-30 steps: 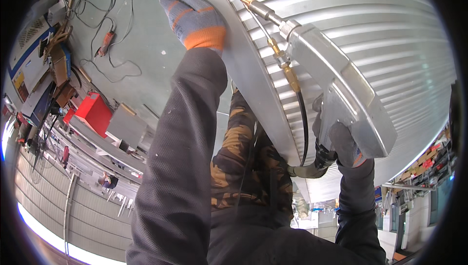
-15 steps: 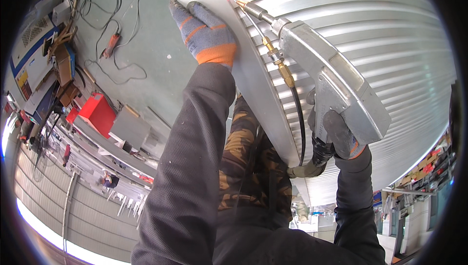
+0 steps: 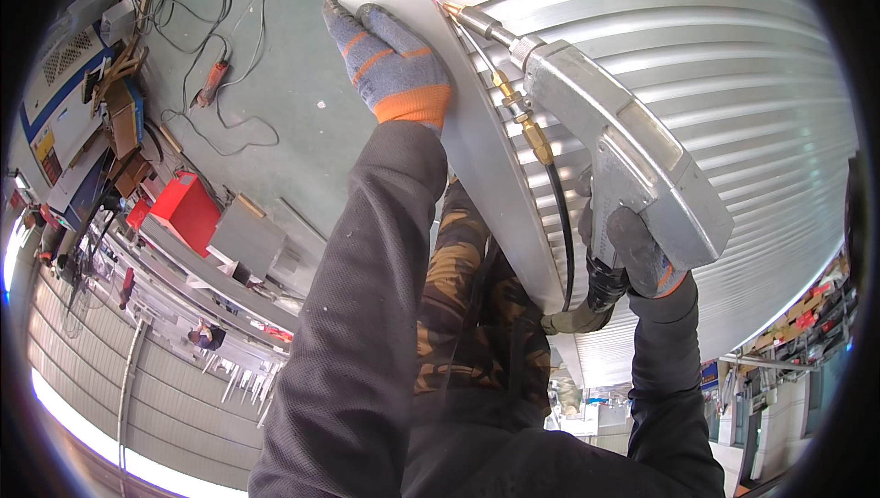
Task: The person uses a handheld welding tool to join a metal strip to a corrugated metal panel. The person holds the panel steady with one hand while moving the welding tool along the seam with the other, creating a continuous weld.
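My right hand [image 3: 639, 246], in a dark-palmed glove, is wrapped around the handle of a silver welding gun [image 3: 628, 131]. The gun's copper nozzle [image 3: 452, 9] points to the upper left and sits at the seam between a flat metal frame bar [image 3: 490, 164] and a ribbed metal panel [image 3: 715, 58]. A thin wire tube with brass fittings [image 3: 521, 113] runs beside the nozzle into a black hose [image 3: 563, 223]. In a grey-and-orange glove, my left hand [image 3: 392, 67] lies along the bar's outer edge with its fingers stretched out. Whether its fingertips press on the metal I cannot tell.
On the green floor at left lie a red-orange power tool [image 3: 210, 84] and tangled cables [image 3: 174, 17]. Further down stand a red box [image 3: 186, 212], a grey box [image 3: 246, 234] and a blue-and-white machine [image 3: 60, 86]. Another person [image 3: 207, 337] is in the far background.
The whole view has shifted slightly, with the floor items and my left arm a little further right. Both hands and the welding gun keep nearly the same places on the metal.
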`<state>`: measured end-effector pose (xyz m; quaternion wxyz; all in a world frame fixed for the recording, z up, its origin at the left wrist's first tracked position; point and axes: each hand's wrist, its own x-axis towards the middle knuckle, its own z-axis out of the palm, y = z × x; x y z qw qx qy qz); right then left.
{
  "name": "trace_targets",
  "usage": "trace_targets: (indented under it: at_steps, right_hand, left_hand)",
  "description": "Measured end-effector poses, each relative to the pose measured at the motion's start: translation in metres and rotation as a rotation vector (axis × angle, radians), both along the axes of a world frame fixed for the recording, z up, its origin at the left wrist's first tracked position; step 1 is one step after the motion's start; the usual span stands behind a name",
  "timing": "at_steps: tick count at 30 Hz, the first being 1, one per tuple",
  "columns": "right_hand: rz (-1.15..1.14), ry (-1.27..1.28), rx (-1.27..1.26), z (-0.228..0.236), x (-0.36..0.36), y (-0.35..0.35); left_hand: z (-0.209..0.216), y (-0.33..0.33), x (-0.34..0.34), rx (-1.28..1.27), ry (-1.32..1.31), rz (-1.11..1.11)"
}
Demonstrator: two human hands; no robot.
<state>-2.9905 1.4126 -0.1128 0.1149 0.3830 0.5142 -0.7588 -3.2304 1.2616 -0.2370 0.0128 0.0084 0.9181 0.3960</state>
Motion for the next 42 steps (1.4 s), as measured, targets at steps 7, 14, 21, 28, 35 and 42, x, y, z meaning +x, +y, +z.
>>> trace_targets:
  at_steps: [7, 14, 21, 28, 35, 42]
  right_hand:
    - [-0.086, -0.063, -0.158, 0.010, -0.010, 0.005]
    - [0.032, -0.069, -0.073, 0.007, -0.010, 0.007]
    - [0.172, -0.016, 0.020, 0.010, -0.013, 0.013]
    - [0.157, 0.007, 0.017, 0.007, -0.008, 0.013]
    - [0.129, -0.025, 0.050, 0.009, -0.005, 0.009]
    - [0.171, -0.009, 0.066, 0.011, -0.004, 0.011]
  left_hand:
    - [-0.007, -0.007, -0.003, -0.105, -0.030, -0.058]
    - [-0.002, -0.003, 0.001, -0.155, -0.033, -0.068]
    - [-0.027, -0.024, 0.001, -0.346, 0.081, -0.187]
    - [-0.027, -0.020, 0.000, -0.232, -0.080, -0.126]
    - [-0.014, -0.010, 0.004, -0.290, -0.009, -0.174]
    - [0.009, 0.005, -0.004, 0.184, -0.230, 0.046]
